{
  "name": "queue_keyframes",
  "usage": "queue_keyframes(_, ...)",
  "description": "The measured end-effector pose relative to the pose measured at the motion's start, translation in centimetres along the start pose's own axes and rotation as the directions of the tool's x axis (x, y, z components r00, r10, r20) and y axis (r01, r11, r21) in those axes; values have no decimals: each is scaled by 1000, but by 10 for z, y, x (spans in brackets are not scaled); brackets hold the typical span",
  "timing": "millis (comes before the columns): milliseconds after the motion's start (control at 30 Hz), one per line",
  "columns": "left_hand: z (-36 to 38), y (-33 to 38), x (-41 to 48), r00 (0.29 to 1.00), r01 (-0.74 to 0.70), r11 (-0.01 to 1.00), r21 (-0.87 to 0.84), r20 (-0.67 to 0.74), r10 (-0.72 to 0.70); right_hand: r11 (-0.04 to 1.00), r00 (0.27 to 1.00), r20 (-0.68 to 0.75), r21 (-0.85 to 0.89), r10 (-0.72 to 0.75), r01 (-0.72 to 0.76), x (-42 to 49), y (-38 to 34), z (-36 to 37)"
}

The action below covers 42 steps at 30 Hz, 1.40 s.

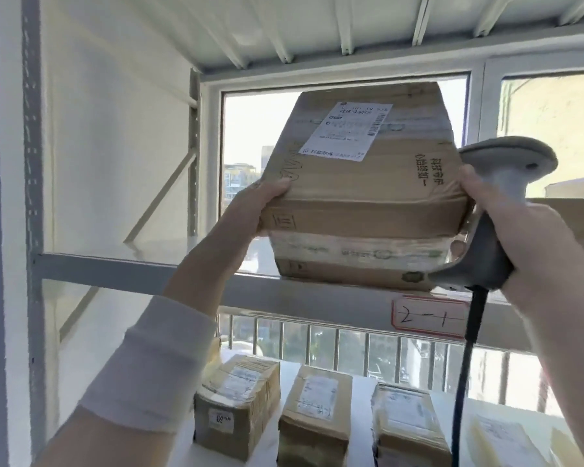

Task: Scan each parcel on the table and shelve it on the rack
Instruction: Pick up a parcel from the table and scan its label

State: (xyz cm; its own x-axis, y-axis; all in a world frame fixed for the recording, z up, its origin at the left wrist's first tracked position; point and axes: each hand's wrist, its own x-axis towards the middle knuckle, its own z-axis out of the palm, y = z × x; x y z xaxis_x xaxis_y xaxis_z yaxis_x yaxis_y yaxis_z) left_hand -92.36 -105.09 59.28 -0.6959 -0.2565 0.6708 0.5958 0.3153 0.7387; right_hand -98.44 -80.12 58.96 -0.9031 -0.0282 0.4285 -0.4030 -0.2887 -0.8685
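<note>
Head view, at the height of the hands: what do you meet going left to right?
Left to right: rack upright → left hand → cardboard parcel → right hand. The barcode scanner overlaps the right hand gripping it, so it is left unplaced.

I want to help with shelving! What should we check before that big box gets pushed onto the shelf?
1. Left hand grips the box at its left edge: ok.
2. Right hand holds box and scanner together: not ok, crowded grip.
3. Box sitting on the shelf beam: cannot tell.
4. Room behind the box: cannot tell, hidden.
5. Scanner cable hangs past the 2-1 tag: ok, but could snag.
6. Box already scanned: cannot tell.
</note>
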Motion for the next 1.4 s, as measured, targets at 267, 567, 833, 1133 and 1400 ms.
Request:
queue_keyframes(267,-13,-24,81,992,127,971,204,-16,-126,988,983,-99,22,155,-154,48,4,41)
queue_keyframes(567,-12,-33,99,976,192,921,338,32,-215,976,968,-131,38,216,-213,59,3,48)
queue_keyframes(833,-21,-23,114,958,179,815,551,91,-272,971,968,-99,85,232,-224,61,-3,45)
queue_keyframes(1133,1,12,121,850,-512,511,690,491,189,981,981,-74,84,181,-174,69,-3,39)
queue_keyframes(1400,23,-9,145,819,-482,433,761,568,-85,984,986,-5,70,165,-164,78,4,32)
